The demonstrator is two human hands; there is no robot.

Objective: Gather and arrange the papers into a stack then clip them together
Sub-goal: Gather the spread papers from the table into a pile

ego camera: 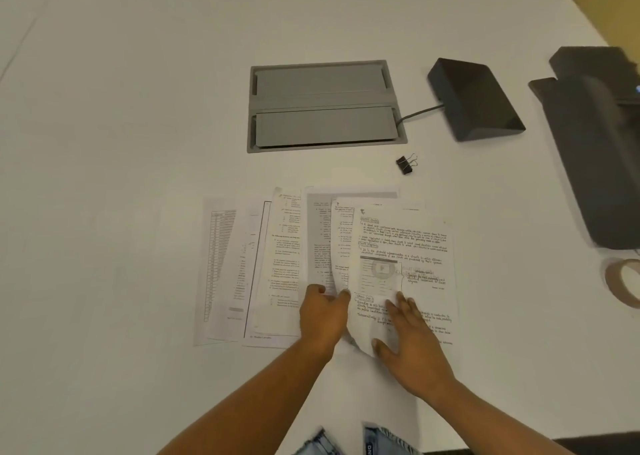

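Note:
Several printed papers lie fanned out and overlapping on the white table. The rightmost sheet, a handwritten page, lies on top. My left hand pinches the curled lower left edge of the sheets under that page. My right hand rests flat on the handwritten page, fingers spread, near its bottom. A black binder clip lies alone on the table beyond the papers, to the right.
A grey cable box lid is set into the table behind the papers. A dark wedge-shaped device with a cable sits right of it. A dark flat object and a tape roll are at the right edge.

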